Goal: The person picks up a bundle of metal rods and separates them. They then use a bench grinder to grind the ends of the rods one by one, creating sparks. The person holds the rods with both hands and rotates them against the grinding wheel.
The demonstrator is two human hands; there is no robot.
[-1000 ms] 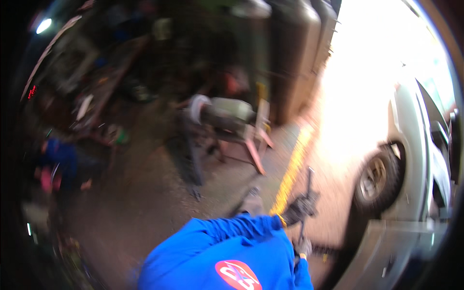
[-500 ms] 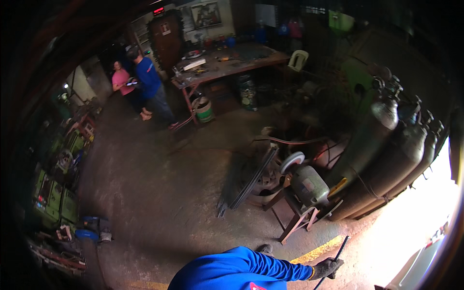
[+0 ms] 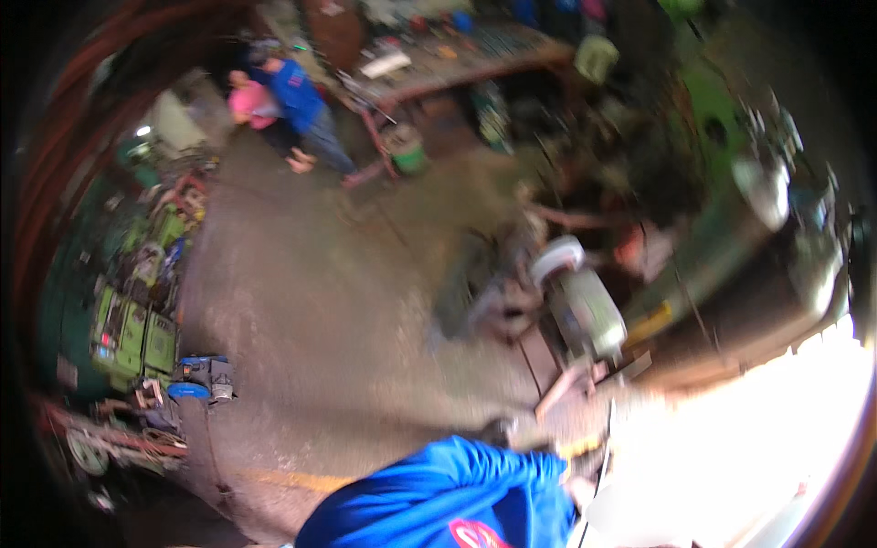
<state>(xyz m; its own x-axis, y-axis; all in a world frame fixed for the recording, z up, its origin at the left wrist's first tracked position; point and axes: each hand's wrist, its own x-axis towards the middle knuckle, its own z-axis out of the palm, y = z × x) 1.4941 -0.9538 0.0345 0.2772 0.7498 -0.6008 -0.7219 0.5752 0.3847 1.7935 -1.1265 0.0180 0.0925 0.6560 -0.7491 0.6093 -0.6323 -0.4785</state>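
My left arm, in a blue sleeve (image 3: 493, 468), bends across the lower edge toward the right. At its end, my gloved left hand (image 3: 577, 484) is blurred and partly washed out by bright light. It is closed around a thin dark rod (image 3: 609, 434), which stands up tilted past the fist; its lower part runs off the lower edge. My right hand does not show. Just beyond the sleeve is a dark rounded thing (image 3: 500, 431) that I cannot make out. The nearest machine is a grey bench grinder (image 3: 585, 310) with a pale wheel (image 3: 556, 258), on a metal stand.
Tall gas cylinders (image 3: 758, 274) lean along the right, beside glaring daylight. Green machines (image 3: 132, 333) and a blue-and-grey machine (image 3: 189, 389) line the left. Two people (image 3: 297, 99) stand at the back left, near a long workbench (image 3: 475, 68) with a green bucket (image 3: 406, 151) by its leg.
The view has swung and blurred; the room sits higher, with the left-side machines farther right. My left hand and the rod have shifted left in the picture, the rod still held.
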